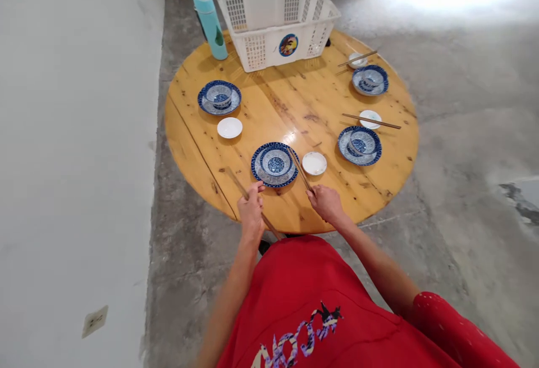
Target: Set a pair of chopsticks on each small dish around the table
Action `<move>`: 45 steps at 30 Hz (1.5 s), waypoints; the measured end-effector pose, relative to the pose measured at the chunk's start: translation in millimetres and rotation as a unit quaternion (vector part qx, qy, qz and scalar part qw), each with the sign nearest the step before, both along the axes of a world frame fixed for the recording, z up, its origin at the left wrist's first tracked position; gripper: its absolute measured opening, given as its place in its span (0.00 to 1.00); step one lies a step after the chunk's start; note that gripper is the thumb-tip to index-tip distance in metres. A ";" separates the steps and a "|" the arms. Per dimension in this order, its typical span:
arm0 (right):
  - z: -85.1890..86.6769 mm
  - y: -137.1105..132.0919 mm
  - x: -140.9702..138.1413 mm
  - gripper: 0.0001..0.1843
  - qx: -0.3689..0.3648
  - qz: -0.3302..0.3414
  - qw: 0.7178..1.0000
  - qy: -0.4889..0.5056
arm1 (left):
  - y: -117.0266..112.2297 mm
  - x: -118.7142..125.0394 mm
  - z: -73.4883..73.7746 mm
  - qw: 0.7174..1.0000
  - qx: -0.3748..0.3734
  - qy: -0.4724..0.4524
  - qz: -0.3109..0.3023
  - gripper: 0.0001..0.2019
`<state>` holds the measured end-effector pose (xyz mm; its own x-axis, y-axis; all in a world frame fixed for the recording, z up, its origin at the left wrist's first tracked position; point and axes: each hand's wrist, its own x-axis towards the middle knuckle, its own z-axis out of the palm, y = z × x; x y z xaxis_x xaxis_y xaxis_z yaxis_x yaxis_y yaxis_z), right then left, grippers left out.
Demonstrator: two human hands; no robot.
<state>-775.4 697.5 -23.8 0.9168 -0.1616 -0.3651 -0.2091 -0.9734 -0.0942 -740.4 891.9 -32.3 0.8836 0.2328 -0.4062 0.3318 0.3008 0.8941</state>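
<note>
My left hand is closed around chopsticks that slant across the table's near edge. In my right hand is another pair of chopsticks, their far ends over the right rim of a blue-patterned plate. A matching bowl sits on that plate, just beyond my left fingertips. To the right of the held pair lies a small white dish, close to my right hand but apart from it.
A round wooden table bears more settings: a left plate with a white dish, and right-hand plates with chopsticks across dishes. At the back stand a white plastic basket and a turquoise flask. A wall rises at left.
</note>
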 end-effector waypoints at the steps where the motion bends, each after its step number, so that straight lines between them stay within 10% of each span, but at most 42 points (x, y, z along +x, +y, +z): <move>1: -1.8 -11.7 5.6 0.22 -0.015 -0.018 1.000 0.002 | 6.5 -1.6 -0.2 1.000 0.000 0.002 0.015 0.19; 14: -29.6 -55.3 77.5 0.20 -0.044 -0.039 0.998 0.019 | 57.8 -36.2 1.4 0.991 0.044 0.024 0.121 0.13; 45: -29.1 -86.0 84.9 0.18 0.037 -0.085 0.996 0.006 | 71.5 -46.2 -9.5 0.986 0.072 0.073 0.134 0.15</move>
<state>-690.5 611.5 -52.9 0.8737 -0.2872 -0.3927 -0.3725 -0.9141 -0.1602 -786.7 963.3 -41.8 0.7167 0.5143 -0.4709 0.3863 0.2695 0.8822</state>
